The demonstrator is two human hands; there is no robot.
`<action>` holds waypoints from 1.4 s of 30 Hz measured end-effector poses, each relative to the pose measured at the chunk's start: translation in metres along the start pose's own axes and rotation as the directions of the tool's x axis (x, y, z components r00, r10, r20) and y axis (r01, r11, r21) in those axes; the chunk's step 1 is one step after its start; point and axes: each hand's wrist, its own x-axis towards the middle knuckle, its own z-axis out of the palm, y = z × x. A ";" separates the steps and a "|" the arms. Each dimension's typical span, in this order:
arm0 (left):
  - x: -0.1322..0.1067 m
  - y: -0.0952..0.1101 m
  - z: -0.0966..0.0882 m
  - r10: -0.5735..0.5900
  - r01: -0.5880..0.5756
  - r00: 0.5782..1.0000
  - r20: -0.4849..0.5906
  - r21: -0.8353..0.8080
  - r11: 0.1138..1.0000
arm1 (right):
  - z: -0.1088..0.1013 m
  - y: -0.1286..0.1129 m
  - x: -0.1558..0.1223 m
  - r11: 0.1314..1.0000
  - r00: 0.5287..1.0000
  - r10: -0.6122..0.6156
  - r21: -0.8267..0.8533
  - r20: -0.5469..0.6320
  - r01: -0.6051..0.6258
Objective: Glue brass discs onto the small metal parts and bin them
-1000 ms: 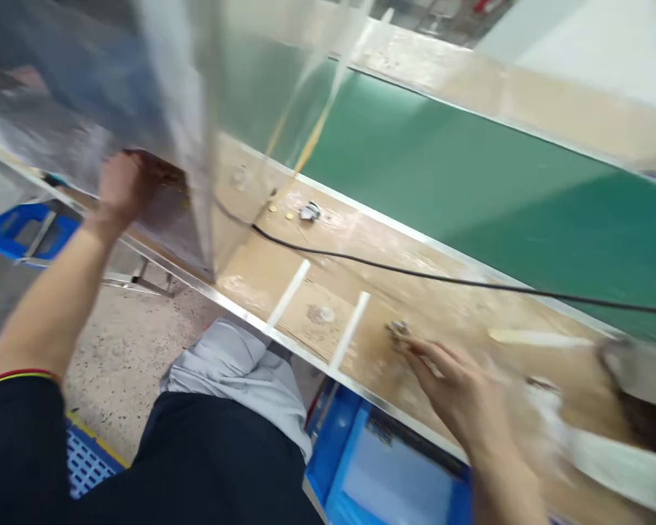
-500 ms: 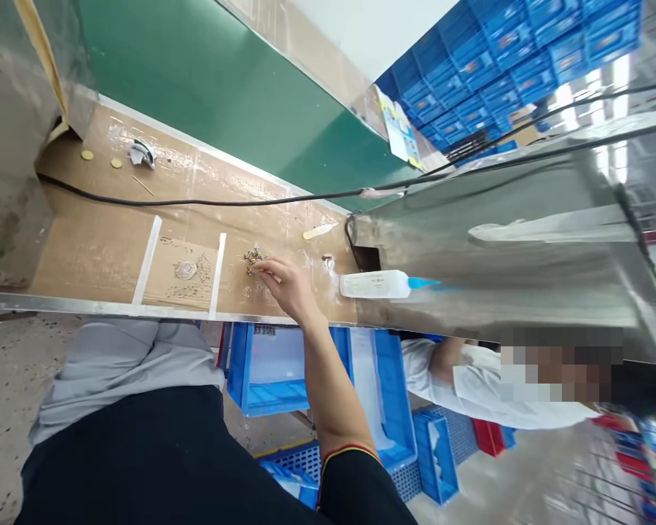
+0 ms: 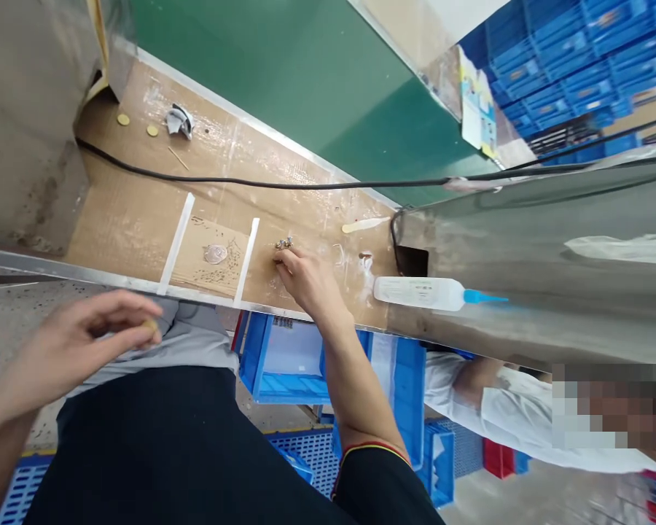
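My right hand [image 3: 306, 281] rests on the brown workbench [image 3: 136, 219], fingertips pinched at a small cluster of metal parts [image 3: 283, 244] beside the right of two white strips [image 3: 247, 259]. My left hand [image 3: 82, 343] hangs in the air near my lap, thumb and fingers pinched on a small yellowish piece [image 3: 151, 326]. Between the white strips lies a small clear blob [image 3: 216, 254] on the cardboard.
A black cable [image 3: 251, 182] runs across the bench. A white glue bottle with a blue tip [image 3: 426, 293] lies on a shiny metal housing [image 3: 552, 270]. Green conveyor belt [image 3: 306, 80] lies behind. Blue crates [image 3: 284, 361] sit under the bench. Another person in white [image 3: 503, 412] sits at right.
The view swung right, then back a little. My left hand left the metal housing at left and came back near my lap, pinching a small piece. My right hand stays at the metal parts.
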 end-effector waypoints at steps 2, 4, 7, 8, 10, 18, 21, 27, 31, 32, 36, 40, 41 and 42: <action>0.013 -0.006 0.017 0.074 -0.076 0.995 0.062 0.035 0.996 | 0.005 -0.004 -0.003 1.000 0.999 0.001 -0.024 -0.045 -0.002; 0.028 -0.011 0.038 0.145 -0.144 0.989 0.028 -0.037 0.989 | 0.011 -0.009 -0.008 0.999 0.992 0.037 -0.001 -0.117 -0.037; 0.042 -0.013 0.056 0.159 -0.156 0.987 0.014 -0.108 0.982 | 0.020 -0.018 -0.020 0.979 0.960 0.136 0.178 -0.243 -0.094; 0.044 -0.013 0.058 0.157 -0.154 0.987 0.018 -0.116 0.981 | 0.023 -0.022 -0.024 0.959 0.941 0.183 0.260 -0.284 -0.108; 0.046 -0.014 0.057 0.158 -0.155 0.987 0.015 -0.120 0.981 | 0.030 -0.030 -0.030 0.912 0.902 0.270 0.391 -0.338 -0.127; 0.052 -0.023 0.055 0.179 -0.180 0.984 -0.019 -0.079 0.981 | 0.034 -0.069 -0.026 0.821 0.796 0.373 0.569 -0.477 -0.044; 0.053 -0.025 0.056 0.201 -0.203 0.979 -0.031 -0.072 0.977 | 0.029 -0.088 -0.016 0.794 0.774 0.354 0.606 -0.525 0.048; 0.050 -0.025 0.056 0.255 -0.257 0.966 -0.036 -0.055 0.965 | 0.034 -0.108 0.006 0.803 0.791 0.246 0.575 -0.560 0.157; 0.050 -0.026 0.057 0.269 -0.270 0.963 -0.030 -0.075 0.960 | 0.037 -0.112 0.013 0.858 0.783 0.167 0.479 -0.600 0.184; 0.050 -0.027 0.057 0.269 -0.271 0.963 -0.028 -0.078 0.960 | 0.037 -0.113 0.014 0.863 0.781 0.151 0.466 -0.607 0.195; 0.051 -0.028 0.057 0.265 -0.265 0.964 -0.016 -0.082 0.961 | 0.037 -0.116 0.016 0.871 0.780 0.106 0.437 -0.616 0.227; 0.051 -0.030 0.056 0.268 -0.267 0.963 -0.004 -0.100 0.958 | 0.038 -0.117 0.017 0.889 0.788 0.088 0.405 -0.609 0.214; 0.051 -0.030 0.056 0.270 -0.269 0.963 -0.002 -0.101 0.958 | 0.038 -0.117 0.017 0.890 0.790 0.083 0.403 -0.607 0.216; 0.052 -0.030 0.056 0.272 -0.270 0.962 0.000 -0.101 0.957 | 0.038 -0.117 0.017 0.888 0.793 0.076 0.402 -0.605 0.221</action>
